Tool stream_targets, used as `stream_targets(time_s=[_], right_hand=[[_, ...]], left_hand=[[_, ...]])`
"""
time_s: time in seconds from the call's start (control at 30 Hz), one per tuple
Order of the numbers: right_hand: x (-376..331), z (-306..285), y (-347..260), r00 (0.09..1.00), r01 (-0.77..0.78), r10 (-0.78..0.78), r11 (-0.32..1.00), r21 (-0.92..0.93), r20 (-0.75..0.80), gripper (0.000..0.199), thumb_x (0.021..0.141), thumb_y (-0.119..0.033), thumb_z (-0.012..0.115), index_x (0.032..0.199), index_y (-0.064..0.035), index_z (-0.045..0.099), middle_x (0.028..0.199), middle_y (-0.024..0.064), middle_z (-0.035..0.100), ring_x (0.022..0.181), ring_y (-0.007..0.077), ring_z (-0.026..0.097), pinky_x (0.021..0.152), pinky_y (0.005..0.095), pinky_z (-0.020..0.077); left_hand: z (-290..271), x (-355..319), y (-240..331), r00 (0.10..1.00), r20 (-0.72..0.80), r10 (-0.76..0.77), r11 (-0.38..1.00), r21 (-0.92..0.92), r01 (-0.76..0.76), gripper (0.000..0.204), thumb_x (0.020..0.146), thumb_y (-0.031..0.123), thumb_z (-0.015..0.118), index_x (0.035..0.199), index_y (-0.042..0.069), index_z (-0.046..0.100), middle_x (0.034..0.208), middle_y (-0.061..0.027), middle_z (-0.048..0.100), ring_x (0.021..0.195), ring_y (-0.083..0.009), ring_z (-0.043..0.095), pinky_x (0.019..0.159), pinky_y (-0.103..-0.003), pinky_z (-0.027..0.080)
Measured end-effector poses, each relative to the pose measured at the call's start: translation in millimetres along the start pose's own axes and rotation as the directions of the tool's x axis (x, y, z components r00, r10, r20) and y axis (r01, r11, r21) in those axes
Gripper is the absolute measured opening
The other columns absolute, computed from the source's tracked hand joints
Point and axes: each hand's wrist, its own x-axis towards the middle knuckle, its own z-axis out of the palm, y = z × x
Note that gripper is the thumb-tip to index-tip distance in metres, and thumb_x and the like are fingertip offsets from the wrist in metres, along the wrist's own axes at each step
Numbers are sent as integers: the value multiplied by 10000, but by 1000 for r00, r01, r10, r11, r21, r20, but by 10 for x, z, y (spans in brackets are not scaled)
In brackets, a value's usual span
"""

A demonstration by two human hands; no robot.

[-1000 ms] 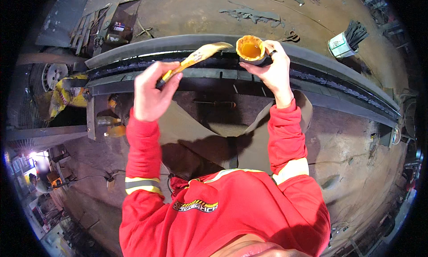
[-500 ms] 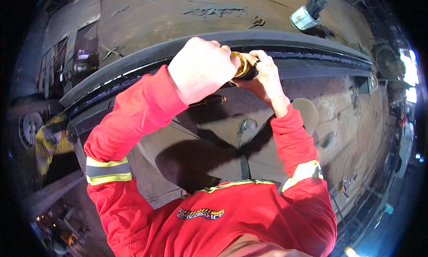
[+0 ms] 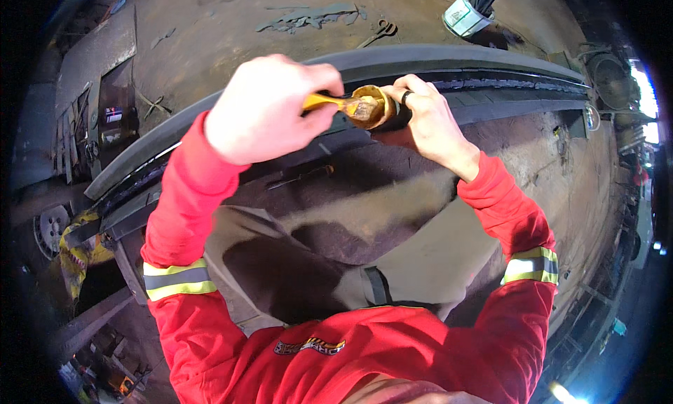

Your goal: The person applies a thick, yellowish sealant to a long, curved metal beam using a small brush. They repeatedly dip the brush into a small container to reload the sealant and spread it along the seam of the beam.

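Note:
My left hand [image 3: 277, 113] is closed around the yellow handle of a brush [image 3: 324, 100]. The brush's stained bristles sit at the mouth of a small dark can [image 3: 388, 108], whose rim and inside are coated with yellowish-brown stuff. My right hand [image 3: 434, 127], with a dark ring on one finger, grips the can from the right and tilts its mouth toward the brush. Both hands are over a long dark strip [image 3: 491, 59] with raised edges, running across in front of me. The can's contents are only partly visible.
A thin tool with an orange-tipped handle [image 3: 326, 170] lies between the strip and my legs. Beyond the strip are scissors [image 3: 382, 32], dark scraps [image 3: 308, 17] and a white-green bucket [image 3: 463, 18] of dark strips. A yellow cloth [image 3: 73, 253] hangs at the left.
My left hand has drawn back leftward from the can, so the brush now shows at its mouth. The can's opening faces me more, and my view has shifted slightly.

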Motion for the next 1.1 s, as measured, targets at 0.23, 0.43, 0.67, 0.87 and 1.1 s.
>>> stream_targets(time_s=[0.23,0.43,0.67,0.87,1.1], right_hand=[[-95,-517,1147,994,-83,96,975,205,-51,623,575,-236,920,1098,27,708,1008,136,648,913,287,656,846,367,518],[-75,-922,1884,992,69,-26,937,342,-127,591,573,-244,954,1031,30,700,982,131,650,899,259,667,827,345,526],[-105,-1347,2273,963,257,-197,876,408,-184,595,586,-235,960,1046,19,682,1000,127,648,893,269,677,808,351,538],[-131,-1380,2378,943,326,-292,908,264,-159,606,572,-203,943,1087,5,698,1006,119,643,918,300,653,842,387,524],[-380,-1115,2390,957,271,-238,937,219,-166,609,578,-249,917,1091,-3,698,1013,129,621,995,325,620,921,417,491]], left_hand=[[354,596,199,870,24,-493,790,-405,459,179,932,113,672,1042,-28,677,890,-48,707,800,-66,612,738,-226,452],[696,1235,763,721,-80,-688,675,-436,596,241,867,136,751,1044,-9,675,868,-15,679,803,-54,578,751,-215,432],[732,1833,1668,728,-338,-596,780,-28,626,202,815,6,763,1005,4,697,844,-51,712,785,-99,648,735,-250,502],[879,2309,1745,874,-188,-448,810,328,485,191,772,45,784,944,5,709,869,-125,711,787,-286,701,725,-336,536],[1180,1875,1314,805,-129,-579,815,-64,576,188,806,63,783,960,-7,699,862,-67,714,824,-129,669,746,-272,490]])
